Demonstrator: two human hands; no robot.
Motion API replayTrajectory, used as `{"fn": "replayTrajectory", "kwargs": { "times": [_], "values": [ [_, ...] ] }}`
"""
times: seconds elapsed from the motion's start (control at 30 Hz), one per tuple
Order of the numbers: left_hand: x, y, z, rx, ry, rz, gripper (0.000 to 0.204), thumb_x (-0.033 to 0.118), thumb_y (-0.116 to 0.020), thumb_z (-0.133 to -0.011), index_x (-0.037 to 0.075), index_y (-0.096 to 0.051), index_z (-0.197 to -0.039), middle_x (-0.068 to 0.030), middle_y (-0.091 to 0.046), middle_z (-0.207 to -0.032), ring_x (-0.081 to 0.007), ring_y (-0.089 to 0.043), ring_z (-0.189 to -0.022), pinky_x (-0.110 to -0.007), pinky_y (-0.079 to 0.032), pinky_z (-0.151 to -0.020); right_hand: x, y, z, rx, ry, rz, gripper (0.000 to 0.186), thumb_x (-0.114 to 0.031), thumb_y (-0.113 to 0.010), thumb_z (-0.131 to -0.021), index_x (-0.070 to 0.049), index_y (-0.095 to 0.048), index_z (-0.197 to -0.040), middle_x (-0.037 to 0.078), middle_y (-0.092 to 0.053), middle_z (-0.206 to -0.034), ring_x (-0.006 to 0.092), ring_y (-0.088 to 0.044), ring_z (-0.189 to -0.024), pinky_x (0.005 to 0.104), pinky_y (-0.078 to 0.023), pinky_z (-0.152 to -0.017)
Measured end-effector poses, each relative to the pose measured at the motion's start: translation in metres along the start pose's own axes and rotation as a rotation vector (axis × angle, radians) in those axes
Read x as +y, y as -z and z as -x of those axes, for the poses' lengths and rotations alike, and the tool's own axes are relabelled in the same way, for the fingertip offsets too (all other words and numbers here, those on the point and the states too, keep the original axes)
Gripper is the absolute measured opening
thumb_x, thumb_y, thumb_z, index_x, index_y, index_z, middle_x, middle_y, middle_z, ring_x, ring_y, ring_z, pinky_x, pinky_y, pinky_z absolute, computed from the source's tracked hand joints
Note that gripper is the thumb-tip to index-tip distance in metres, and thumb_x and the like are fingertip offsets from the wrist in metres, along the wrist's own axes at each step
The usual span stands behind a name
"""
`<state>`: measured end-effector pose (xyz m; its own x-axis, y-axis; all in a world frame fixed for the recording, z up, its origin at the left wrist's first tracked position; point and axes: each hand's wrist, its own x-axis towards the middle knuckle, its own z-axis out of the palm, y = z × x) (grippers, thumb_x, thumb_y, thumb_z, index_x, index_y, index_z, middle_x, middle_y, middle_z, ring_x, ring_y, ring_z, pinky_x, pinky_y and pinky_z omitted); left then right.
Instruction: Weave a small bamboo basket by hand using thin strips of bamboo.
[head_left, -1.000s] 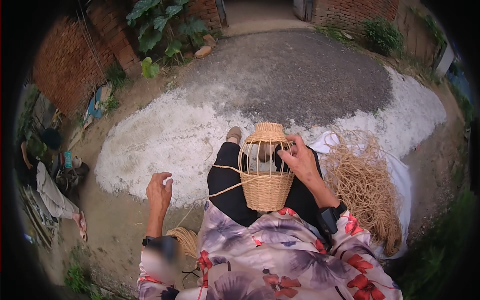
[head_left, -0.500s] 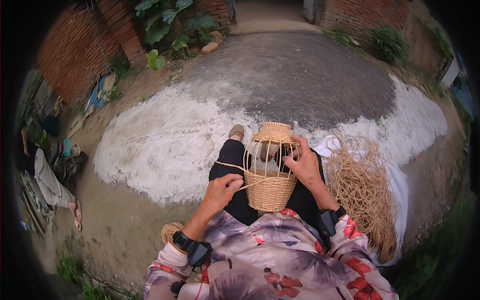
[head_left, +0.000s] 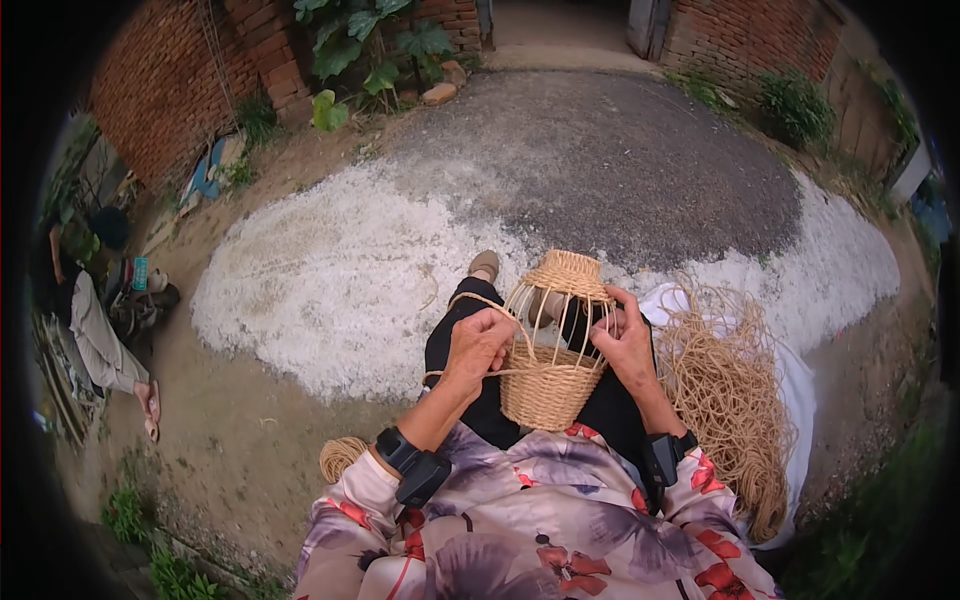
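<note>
A straw-coloured woven basket point(head_left: 545, 395) rests upright between my legs, tilted a little to the right. Its lower wall and its narrow neck are closely woven, with bare upright ribs between them. At its left side my left hand point(head_left: 478, 348) pinches a twisted tan cord point(head_left: 512, 314), which loops up and over toward the ribs. My right hand point(head_left: 626, 342) grips the ribs on the right, just below the neck; part of its fingers is hidden behind them. Another stretch of cord runs from the weave under my left hand.
A tangled heap of cord point(head_left: 715, 400) lies on a white cloth point(head_left: 798, 400) to my right. By my left elbow sits a cord coil point(head_left: 342, 456). Pale gravel point(head_left: 310, 270) spreads ahead, before a brick wall point(head_left: 160, 100). Another person's leg point(head_left: 100, 340) shows at far left.
My left hand has risen and moved right, lifting the cord into a loop near the ribs. The basket now leans slightly right; my right hand still holds it.
</note>
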<state>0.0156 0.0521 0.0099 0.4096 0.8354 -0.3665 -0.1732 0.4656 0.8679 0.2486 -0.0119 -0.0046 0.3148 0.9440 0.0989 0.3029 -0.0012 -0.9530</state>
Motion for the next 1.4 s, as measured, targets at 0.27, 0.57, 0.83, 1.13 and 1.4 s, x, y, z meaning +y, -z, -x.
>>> {"fn": "replayTrajectory", "kwargs": {
  "times": [0.27,0.57,0.83,1.13,1.4],
  "values": [
    [0.008,-0.025,-0.002,0.124,-0.603,-1.047,0.008,0.007,-0.062,-0.074,0.004,-0.055,-0.077,-0.0115,-0.062,-0.074,-0.0314,-0.063,-0.065,-0.040,-0.048,-0.060,0.008,0.002,0.001,-0.008,-0.015,-0.088,0.064,-0.009,-0.068,-0.077,-0.004,-0.043,-0.136,0.002,-0.063,-0.077,0.0093,-0.059,-0.072,0.0263,-0.047,-0.067],
    [0.004,-0.019,-0.002,0.043,-0.440,-0.703,0.027,0.007,-0.065,-0.081,0.006,-0.055,-0.106,-0.0060,-0.061,-0.069,-0.0153,-0.062,-0.058,-0.032,-0.049,-0.055,0.022,0.009,-0.002,-0.039,-0.086,-0.203,0.062,-0.006,-0.061,-0.077,-0.006,-0.042,-0.137,0.002,-0.063,-0.081,0.0095,-0.060,-0.075,0.0262,-0.048,-0.072],
    [-0.015,0.026,0.004,0.267,-0.497,-0.934,0.013,0.011,-0.064,-0.085,0.001,-0.068,-0.090,-0.0103,-0.065,-0.066,-0.0142,-0.060,-0.054,-0.032,-0.049,-0.053,0.026,0.011,-0.009,-0.072,-0.130,-0.155,0.060,-0.004,-0.058,-0.078,-0.008,-0.041,-0.135,0.003,-0.064,-0.084,0.0112,-0.061,-0.080,0.0275,-0.048,-0.076],
    [0.015,0.050,-0.007,-0.133,-0.039,0.003,0.019,0.017,-0.064,-0.093,0.001,-0.066,-0.105,-0.0014,-0.063,-0.079,-0.0057,-0.058,-0.060,-0.020,-0.051,-0.054,0.016,0.019,-0.008,-0.126,-0.160,-0.280,0.064,-0.005,-0.062,-0.078,-0.009,-0.039,-0.137,0.003,-0.065,-0.085,0.0073,-0.058,-0.069,0.0228,-0.045,-0.058],
    [0.004,0.018,-0.031,-0.059,-0.739,-0.852,0.016,0.012,-0.067,-0.086,0.004,-0.070,-0.099,-0.0047,-0.063,-0.078,-0.0132,-0.055,-0.061,-0.027,-0.045,-0.054,0.019,0.018,-0.007,-0.150,-0.137,-0.300,0.061,-0.013,-0.064,-0.084,-0.012,-0.035,-0.138,0.001,-0.064,-0.083,0.0041,-0.052,-0.059,0.0182,-0.041,-0.051]
  ]
}}
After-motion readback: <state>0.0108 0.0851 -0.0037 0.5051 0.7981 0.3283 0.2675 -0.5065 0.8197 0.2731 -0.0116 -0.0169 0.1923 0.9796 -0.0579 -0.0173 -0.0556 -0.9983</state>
